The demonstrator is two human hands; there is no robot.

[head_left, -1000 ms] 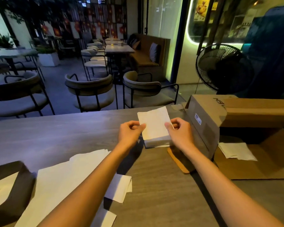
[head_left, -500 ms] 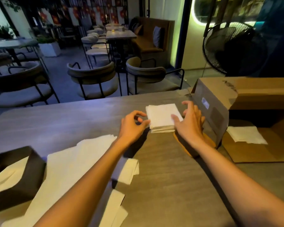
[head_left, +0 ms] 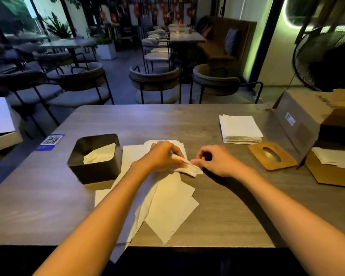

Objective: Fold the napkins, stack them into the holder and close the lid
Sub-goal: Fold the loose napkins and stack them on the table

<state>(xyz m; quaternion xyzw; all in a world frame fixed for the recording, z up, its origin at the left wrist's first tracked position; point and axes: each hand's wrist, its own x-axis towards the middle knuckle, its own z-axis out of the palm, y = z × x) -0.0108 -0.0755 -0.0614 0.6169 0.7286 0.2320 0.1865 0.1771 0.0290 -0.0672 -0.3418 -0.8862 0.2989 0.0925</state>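
Head view, wooden table (head_left: pixel 227 212). Nearest: loose unfolded napkins (head_left: pixel 167 204) spread at the front edge. Above them, left hand (head_left: pixel 163 156) and right hand (head_left: pixel 217 161), each with fingers pinched closed on one crumpled napkin (head_left: pixel 189 168) held between them. Left: black napkin holder (head_left: pixel 94 168), open, one napkin inside. Right: wooden lid (head_left: pixel 272 156) lying flat. Farther: folded napkin stack (head_left: pixel 240 127), beside a cardboard box (head_left: pixel 303 116).
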